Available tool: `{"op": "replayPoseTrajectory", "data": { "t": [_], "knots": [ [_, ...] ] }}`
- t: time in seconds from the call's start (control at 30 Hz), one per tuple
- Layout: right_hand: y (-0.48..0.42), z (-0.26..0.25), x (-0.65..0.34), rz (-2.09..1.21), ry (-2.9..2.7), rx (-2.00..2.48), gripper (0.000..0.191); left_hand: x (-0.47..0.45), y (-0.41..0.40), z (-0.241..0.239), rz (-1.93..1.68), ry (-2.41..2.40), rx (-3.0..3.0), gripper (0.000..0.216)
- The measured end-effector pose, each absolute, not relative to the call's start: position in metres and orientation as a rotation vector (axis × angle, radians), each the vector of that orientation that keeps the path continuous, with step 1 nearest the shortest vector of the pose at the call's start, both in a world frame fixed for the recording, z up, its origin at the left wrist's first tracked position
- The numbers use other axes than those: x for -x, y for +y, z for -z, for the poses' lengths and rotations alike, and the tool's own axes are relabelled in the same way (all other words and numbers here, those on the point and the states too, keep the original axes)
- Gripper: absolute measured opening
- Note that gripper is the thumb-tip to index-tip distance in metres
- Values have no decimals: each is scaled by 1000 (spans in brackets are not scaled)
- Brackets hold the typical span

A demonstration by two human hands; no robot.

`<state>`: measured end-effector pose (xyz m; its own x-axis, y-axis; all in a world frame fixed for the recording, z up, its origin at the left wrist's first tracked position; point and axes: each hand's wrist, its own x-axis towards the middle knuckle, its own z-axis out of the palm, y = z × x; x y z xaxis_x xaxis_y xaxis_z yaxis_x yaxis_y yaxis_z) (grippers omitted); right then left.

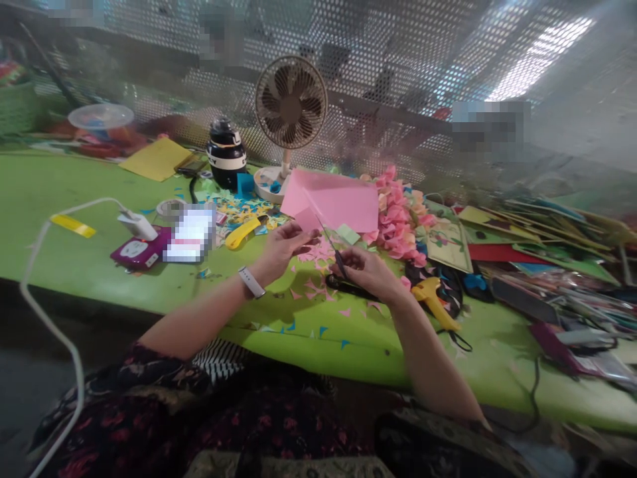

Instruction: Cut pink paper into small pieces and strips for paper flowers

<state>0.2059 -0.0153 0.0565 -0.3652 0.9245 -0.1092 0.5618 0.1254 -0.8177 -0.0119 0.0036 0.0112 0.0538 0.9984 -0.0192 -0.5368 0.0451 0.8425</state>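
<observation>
My right hand [365, 271] is closed around the dark handles of a pair of scissors [340, 261], whose thin blades point up and left. Across from it, my left hand [284, 251], with a pale watch band at the wrist, has its fingers bent together near the blade tips. Whatever lies between those fingers is too small to make out. Just beyond both hands lies a pink paper sheet [348, 202]. Small pink paper scraps [316, 289] are scattered under and between the hands. A pale green paper piece [348, 234] rests near the scissors.
Behind the sheet stand a fan [291, 103] and a black jug [226, 156]. Pink curled paper pieces [395, 216] are heaped to the right, near a yellow-handled tool [438, 304]. A phone [190, 232] and a corded white plug [137, 224] lie left on the green table [64, 255].
</observation>
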Motion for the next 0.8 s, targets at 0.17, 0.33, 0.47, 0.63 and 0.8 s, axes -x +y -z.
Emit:
{"op": "replayPoseTrajectory", "data": {
  "t": [0.17,0.33,0.47,0.63,0.8],
  "knots": [
    [-16,-56,-205,-1193,-1968,1399,46,11,3,-10,-1393,762,-772,40],
    [-15,-53,-204,-1166,-1984,1374,50,9,0,-11,-1364,775,-809,37],
    [-14,-52,-207,-1117,-2012,1366,47,9,1,-12,-1369,773,-792,39],
    [-13,-53,-207,-1102,-2026,1364,46,11,2,-11,-1355,782,-789,40],
    [-15,-54,-205,-1145,-2000,1386,51,11,2,-11,-1378,759,-783,46]
  ]
}}
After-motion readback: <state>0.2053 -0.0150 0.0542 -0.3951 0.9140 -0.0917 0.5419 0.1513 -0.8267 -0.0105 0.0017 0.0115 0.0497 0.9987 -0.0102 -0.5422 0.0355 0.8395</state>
